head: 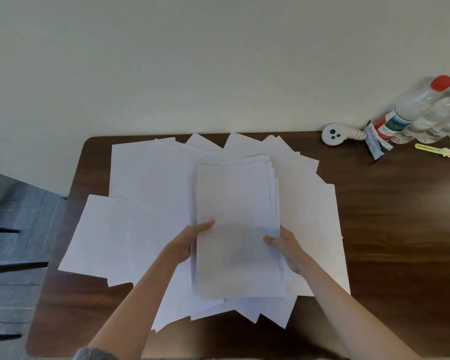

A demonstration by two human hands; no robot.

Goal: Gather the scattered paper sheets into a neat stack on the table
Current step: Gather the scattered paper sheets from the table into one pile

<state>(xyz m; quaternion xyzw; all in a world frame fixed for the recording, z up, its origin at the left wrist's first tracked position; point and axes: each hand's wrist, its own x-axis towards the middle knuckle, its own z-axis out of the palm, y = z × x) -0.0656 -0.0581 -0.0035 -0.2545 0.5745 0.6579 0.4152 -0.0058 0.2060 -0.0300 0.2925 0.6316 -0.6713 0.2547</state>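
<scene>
A stack of white paper sheets [235, 224] sits in the middle of the dark wooden table [390, 229], its edges roughly aligned. My left hand [190, 242] grips the stack's left edge, thumb on top. Gripping the right edge is my right hand [283, 245], thumb also on top. Under and around the stack lie several loose white sheets [130, 229], fanned out at different angles to the left, back and right.
At the back right corner stand clear plastic bottles [426, 113], one with a red cap. Beside them are a white round device [334, 134], a dark tube [376, 144] and a yellow clip [433, 150]. A pale wall runs behind the table. Grey floor lies left.
</scene>
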